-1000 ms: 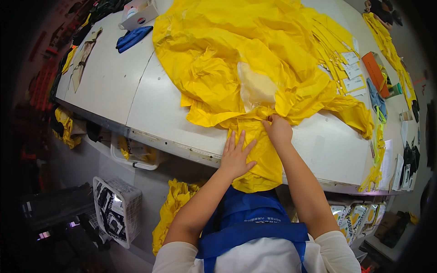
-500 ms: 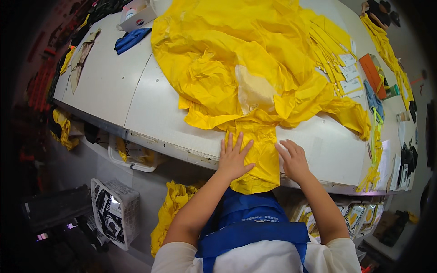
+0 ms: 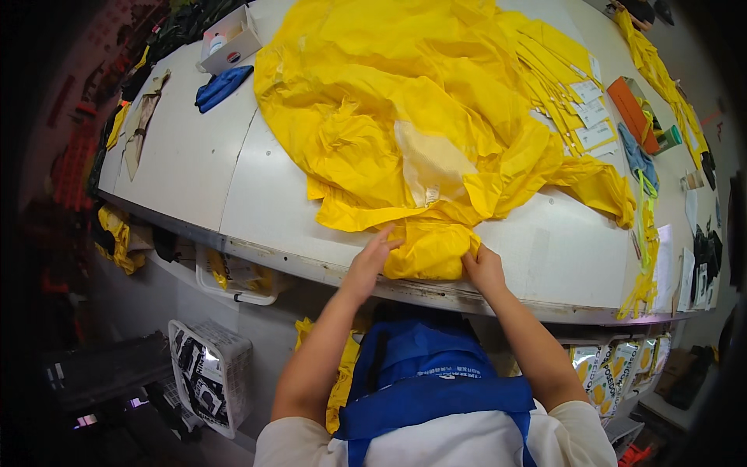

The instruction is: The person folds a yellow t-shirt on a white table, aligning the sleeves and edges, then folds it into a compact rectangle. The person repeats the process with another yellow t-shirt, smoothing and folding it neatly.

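Note:
A large crumpled yellow garment of thin, shiny fabric spreads over the white table, with a pale lining patch showing near its middle. Its near end is a folded yellow flap lying by the table's front edge. My left hand is at the left side of this fold, fingers curled in against the fabric. At the fold's right side, my right hand grips the edge between thumb and fingers. Some fingertips are hidden by the fabric.
On the table are a white box and blue cloth at far left, fanned yellow pieces with white labels and an orange box at right. A white basket stands below left; packaged goods sit under the table.
The flap that hung over the table's edge is now doubled up onto the tabletop. My hands went from lying flat with spread fingers to holding the fold's two sides.

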`<action>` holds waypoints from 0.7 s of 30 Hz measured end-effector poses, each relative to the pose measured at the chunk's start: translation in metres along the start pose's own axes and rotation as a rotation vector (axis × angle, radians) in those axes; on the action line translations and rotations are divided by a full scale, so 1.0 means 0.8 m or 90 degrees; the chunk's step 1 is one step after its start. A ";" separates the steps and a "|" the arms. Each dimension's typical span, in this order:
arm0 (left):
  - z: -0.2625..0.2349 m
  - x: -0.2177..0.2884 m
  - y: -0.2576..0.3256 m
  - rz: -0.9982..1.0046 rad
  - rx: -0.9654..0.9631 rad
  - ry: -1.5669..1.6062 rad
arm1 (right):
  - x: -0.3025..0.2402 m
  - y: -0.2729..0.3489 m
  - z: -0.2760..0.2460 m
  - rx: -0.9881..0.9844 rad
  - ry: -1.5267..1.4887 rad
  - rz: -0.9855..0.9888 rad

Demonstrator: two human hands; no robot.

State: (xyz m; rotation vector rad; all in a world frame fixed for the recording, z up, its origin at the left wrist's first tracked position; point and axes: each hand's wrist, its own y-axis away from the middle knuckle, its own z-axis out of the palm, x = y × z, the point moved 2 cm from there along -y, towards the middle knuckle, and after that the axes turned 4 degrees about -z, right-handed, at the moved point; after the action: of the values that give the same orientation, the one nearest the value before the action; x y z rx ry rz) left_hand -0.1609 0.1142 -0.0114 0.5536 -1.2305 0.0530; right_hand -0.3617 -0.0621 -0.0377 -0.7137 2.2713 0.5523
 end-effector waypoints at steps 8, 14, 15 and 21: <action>0.089 -0.022 -0.002 0.355 0.091 -0.857 | -0.024 -0.009 -0.009 -0.029 0.199 -0.067; 0.084 -0.040 -0.010 0.346 0.053 -0.877 | -0.093 -0.090 -0.064 0.102 0.352 -0.119; 0.085 -0.039 -0.008 0.348 0.051 -0.871 | -0.083 -0.105 -0.056 0.040 0.400 -0.021; 0.080 -0.035 0.008 0.341 0.004 -0.896 | 0.027 -0.094 -0.115 0.148 -0.210 0.131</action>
State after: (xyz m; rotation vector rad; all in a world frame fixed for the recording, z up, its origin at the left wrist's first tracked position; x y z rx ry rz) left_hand -0.2286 0.0996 -0.0202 0.1850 -2.7321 0.1273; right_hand -0.3718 -0.1779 -0.0046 -0.2536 2.0619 0.4522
